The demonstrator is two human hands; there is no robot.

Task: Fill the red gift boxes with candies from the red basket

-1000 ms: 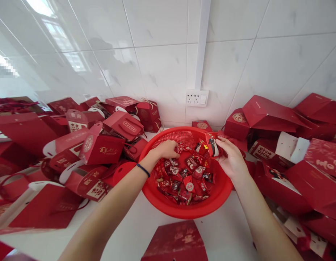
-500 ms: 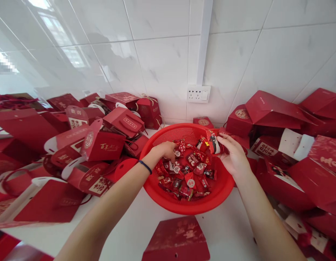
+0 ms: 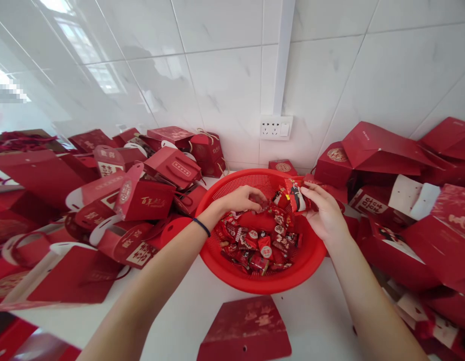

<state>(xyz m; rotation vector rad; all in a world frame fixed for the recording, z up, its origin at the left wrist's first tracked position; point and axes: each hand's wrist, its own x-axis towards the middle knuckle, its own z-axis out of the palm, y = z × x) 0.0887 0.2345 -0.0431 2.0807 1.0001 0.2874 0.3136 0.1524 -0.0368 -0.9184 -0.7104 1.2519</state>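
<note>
A red plastic basket [image 3: 263, 286] with a perforated wall holds several small wrapped candies [image 3: 265, 247] in red and dark packets. Over the back left of the candies, my left hand [image 3: 244, 198] is curled, its fingertips around something dark red that I cannot make out; a dark band circles the wrist. At the basket's right side my right hand [image 3: 324, 210] grips a red packet [image 3: 297, 194] with a black and white figure on it, between thumb and fingers. More packets lie just beside that one, partly hidden.
Red gift boxes [image 3: 152, 200] are heaped on the left, and more red boxes [image 3: 386, 148] on the right. A flat red box [image 3: 247, 328] lies in front of the basket on the white table [image 3: 176, 311]. Behind stands a tiled wall with a socket [image 3: 276, 128].
My left hand has lifted and moved right from the candies at the basket's left. The candies have shifted beneath it. My right hand keeps its packet in nearly the same place.
</note>
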